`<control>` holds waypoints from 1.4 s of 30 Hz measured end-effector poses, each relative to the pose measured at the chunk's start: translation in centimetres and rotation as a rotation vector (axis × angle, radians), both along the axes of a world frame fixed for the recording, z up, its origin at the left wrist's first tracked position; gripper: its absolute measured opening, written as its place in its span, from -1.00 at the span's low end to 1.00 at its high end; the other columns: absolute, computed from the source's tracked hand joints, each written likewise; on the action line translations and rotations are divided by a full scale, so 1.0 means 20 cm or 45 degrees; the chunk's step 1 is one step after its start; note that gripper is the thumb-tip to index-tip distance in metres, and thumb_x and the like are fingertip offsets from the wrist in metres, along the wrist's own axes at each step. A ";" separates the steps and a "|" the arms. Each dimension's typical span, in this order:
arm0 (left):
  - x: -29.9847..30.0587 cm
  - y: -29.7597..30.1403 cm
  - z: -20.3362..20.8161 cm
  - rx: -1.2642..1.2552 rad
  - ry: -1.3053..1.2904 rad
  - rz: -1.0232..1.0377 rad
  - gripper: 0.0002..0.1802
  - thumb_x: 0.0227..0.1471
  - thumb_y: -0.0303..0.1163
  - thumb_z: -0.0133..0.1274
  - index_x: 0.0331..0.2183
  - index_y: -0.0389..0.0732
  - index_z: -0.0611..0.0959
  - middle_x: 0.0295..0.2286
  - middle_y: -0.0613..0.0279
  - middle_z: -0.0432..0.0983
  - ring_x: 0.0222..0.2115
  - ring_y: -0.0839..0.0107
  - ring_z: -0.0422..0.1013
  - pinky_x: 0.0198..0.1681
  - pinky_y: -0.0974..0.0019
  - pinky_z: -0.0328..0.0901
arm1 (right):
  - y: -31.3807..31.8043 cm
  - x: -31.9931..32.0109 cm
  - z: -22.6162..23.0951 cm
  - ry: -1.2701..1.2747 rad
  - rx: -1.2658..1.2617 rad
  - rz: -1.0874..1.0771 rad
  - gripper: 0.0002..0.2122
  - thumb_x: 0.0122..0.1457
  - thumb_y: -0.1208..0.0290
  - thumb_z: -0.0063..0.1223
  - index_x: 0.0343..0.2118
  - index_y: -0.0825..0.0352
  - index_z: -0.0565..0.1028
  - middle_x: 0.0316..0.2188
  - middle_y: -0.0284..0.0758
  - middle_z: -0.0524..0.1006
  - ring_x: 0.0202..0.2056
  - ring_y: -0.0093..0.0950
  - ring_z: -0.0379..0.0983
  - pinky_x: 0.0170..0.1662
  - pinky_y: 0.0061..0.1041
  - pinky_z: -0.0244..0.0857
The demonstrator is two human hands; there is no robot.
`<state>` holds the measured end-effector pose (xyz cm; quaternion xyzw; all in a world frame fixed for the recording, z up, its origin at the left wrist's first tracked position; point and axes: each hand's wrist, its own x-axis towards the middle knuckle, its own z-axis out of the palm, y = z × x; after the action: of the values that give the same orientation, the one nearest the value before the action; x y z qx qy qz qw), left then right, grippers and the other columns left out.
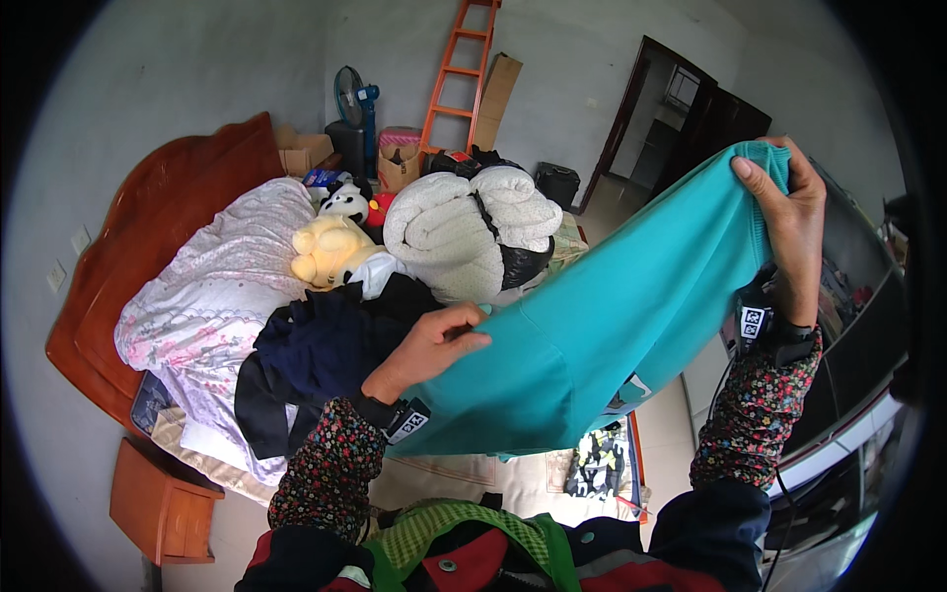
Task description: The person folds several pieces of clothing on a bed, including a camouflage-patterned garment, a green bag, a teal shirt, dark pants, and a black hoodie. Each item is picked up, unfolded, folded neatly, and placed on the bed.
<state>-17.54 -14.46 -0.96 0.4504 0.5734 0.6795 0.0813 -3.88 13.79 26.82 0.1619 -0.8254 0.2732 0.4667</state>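
Right hand (797, 212) pinches a smooth teal cloth garment (602, 316) by its ribbed end; it slants down-left to the left hand (432, 347), whose hold I cannot tell.

The garment (612, 306) hangs right of the clothes (321, 345).

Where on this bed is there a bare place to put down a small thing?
Near edge: pale bed cover shows bare below the teal garment, left of the patterned cloth. Crowded: farther back, with rolled quilt, yellow plush toy and dark clothes.
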 end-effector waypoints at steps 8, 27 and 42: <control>0.15 0.25 -0.26 0.054 0.305 -0.195 -0.70 -0.11 -0.37 0.30 -0.36 -0.31 0.58 -0.29 0.08 0.47 -0.22 0.28 0.42 -0.11 0.29 0.28 | -0.12 -0.04 0.11 -0.011 0.002 0.028 -0.84 0.07 0.41 0.28 -0.38 0.35 0.53 -0.52 -0.46 0.52 -0.51 -0.69 0.43 -0.39 -0.72 0.32; -0.08 0.17 -0.72 -0.500 -0.092 -0.492 -0.66 -0.07 -0.37 0.27 -0.21 -0.28 0.64 -0.41 0.26 0.60 -0.35 0.56 0.45 -0.22 0.39 0.35 | 0.55 0.17 -0.06 -0.185 -0.184 -0.352 -0.84 0.13 0.32 0.21 -0.32 0.30 0.55 -0.49 -0.47 0.52 -0.50 -0.70 0.42 -0.40 -0.73 0.31; -0.61 0.07 0.38 -0.985 0.277 -0.181 -0.19 -0.31 -0.45 0.35 0.08 -0.21 0.44 -0.34 0.28 0.51 -0.31 0.53 0.38 -0.20 0.45 0.27 | 1.24 0.72 -0.77 -0.386 -0.620 -0.562 -0.80 0.12 0.29 0.23 -0.31 0.31 0.53 -0.48 -0.51 0.49 -0.46 -0.74 0.39 -0.34 -0.75 0.30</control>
<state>-29.71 -13.04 6.63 0.4943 0.7594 0.3549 0.2305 10.58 38.59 11.50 -0.1785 -0.8110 0.3755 0.4116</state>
